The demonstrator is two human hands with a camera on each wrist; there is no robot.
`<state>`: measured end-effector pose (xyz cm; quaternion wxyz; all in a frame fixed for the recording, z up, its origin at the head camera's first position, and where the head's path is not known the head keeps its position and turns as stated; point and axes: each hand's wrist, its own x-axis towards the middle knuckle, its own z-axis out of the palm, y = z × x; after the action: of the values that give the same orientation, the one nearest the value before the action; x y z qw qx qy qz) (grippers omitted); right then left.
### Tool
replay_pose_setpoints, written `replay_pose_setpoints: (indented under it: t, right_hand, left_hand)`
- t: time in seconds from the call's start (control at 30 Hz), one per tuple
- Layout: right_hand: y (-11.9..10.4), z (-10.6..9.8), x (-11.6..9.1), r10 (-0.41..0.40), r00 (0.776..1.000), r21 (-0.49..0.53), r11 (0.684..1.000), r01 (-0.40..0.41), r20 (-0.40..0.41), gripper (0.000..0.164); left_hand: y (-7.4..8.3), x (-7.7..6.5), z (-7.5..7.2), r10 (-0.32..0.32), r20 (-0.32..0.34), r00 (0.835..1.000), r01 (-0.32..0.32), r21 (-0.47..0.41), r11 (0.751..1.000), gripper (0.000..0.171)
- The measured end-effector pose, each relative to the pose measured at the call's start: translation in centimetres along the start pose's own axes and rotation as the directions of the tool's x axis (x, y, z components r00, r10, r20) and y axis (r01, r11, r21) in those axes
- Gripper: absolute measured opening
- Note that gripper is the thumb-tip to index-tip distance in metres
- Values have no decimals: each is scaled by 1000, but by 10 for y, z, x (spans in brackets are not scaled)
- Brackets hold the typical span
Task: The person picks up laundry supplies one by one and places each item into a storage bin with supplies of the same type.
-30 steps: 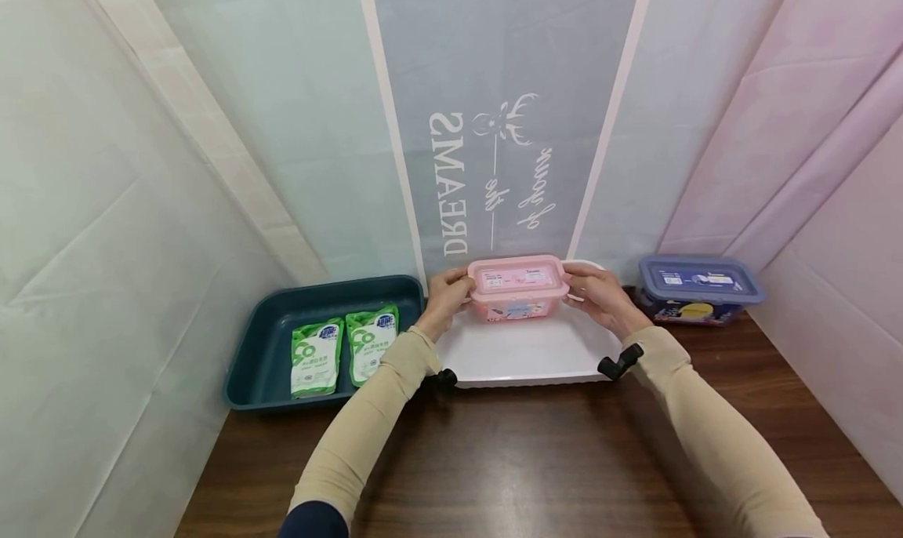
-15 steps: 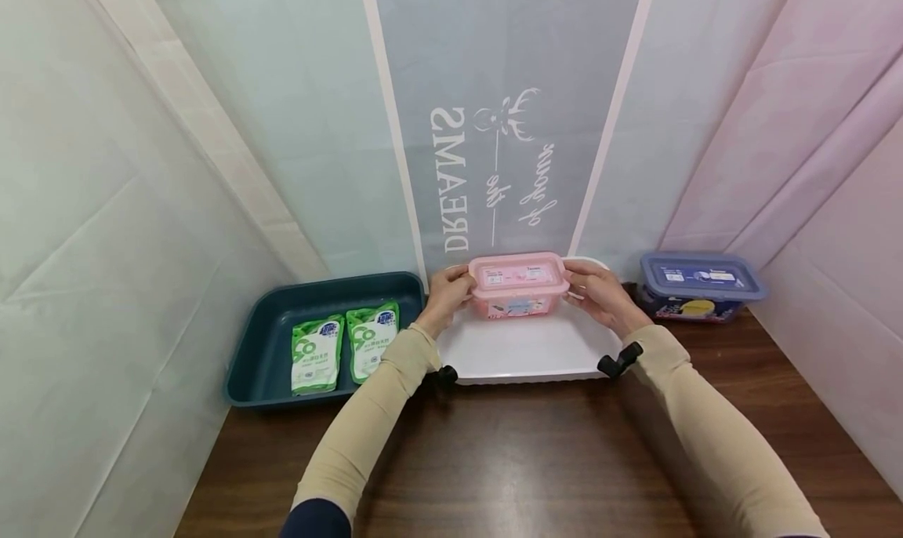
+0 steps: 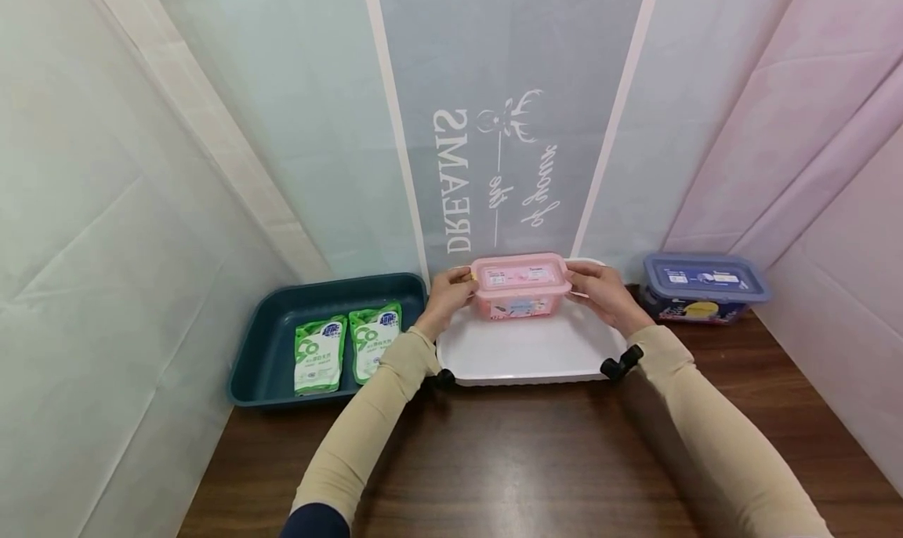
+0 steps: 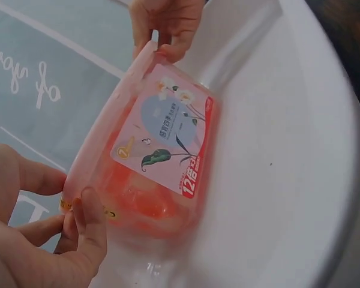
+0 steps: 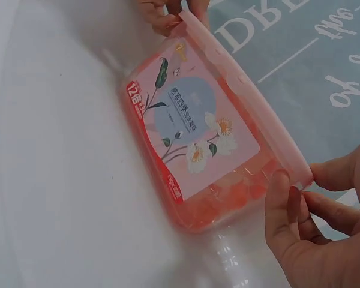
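A pink lidded tub of laundry pods (image 3: 520, 303) sits upright toward the back of a white tray (image 3: 522, 354). My left hand (image 3: 450, 296) pinches the left end of its lid rim, thumb and fingers around the corner. At the opposite end my right hand (image 3: 600, 288) pinches the rim the same way. Through the clear pink wall, the left wrist view shows orange-pink pods (image 4: 150, 201) under a flowered label (image 4: 165, 129). The lid (image 5: 252, 102) lies along the top of the tub in the right wrist view.
A dark blue tub with a lid (image 3: 705, 287) stands to the right of the tray. On the left, a dark green tray (image 3: 271, 342) holds two green-and-white pouches (image 3: 319, 356) (image 3: 375, 340). A printed curtain (image 3: 522, 130) rises right behind.
The view has shifted slightly. Both hands stay at the two ends of the pink tub, which keeps its place on the white tray.
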<state>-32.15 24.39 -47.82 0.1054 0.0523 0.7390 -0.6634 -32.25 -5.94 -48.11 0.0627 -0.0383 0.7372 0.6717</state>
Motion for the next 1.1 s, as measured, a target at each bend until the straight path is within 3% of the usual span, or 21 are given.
replay_pose_setpoints:
  t: [0.13, 0.23, 0.37, 0.5, 0.6, 0.7, 0.77, 0.83, 0.9, 0.97, 1.1]
  right_hand:
    - [-4, -8, -6, -59, 998, -114, 992, 54, -37, 55]
    - [-7, -20, -16, -147, 986, -219, 967, 127, -78, 57]
    - [-12, -43, -30, -281, 951, -351, 910, 220, -132, 57]
    - [-12, -69, -38, -400, 899, -499, 824, 268, -179, 53]
    - [-7, -91, -41, -470, 857, -595, 758, 269, -211, 52]
    - [0, -113, -42, -511, 831, -658, 707, 261, -219, 51]
    - [5, -127, -43, -523, 826, -696, 674, 248, -212, 52]
    - [11, -140, -45, -537, 819, -740, 633, 230, -204, 52]
    - [19, -153, -47, -544, 815, -782, 590, 202, -200, 54]
    - [26, -162, -48, -539, 820, -815, 553, 172, -193, 57]
    - [38, -171, -51, -500, 845, -843, 524, 124, -186, 58]
  left_hand:
    - [0, -6, 2, 65, -8, 998, -63, 116, 991, 52]
    - [1, -14, 3, 124, 16, 992, -125, 246, 961, 56]
    - [2, -22, 2, 179, 62, 982, -189, 369, 910, 61]
    - [2, -31, -1, 232, 81, 969, -245, 419, 875, 63]
    - [4, -40, 0, 287, 121, 950, -309, 474, 824, 65]
    - [6, -50, 2, 339, 166, 926, -373, 550, 747, 66]
    - [9, -57, 4, 372, 181, 910, -403, 591, 699, 65]
    - [11, -63, 8, 397, 186, 899, -422, 613, 668, 63]
    - [12, -69, 11, 416, 196, 888, -442, 611, 656, 61]
    - [14, -74, 15, 421, 209, 883, -456, 596, 661, 57]
    - [17, -84, 24, 426, 248, 870, -487, 567, 664, 50]
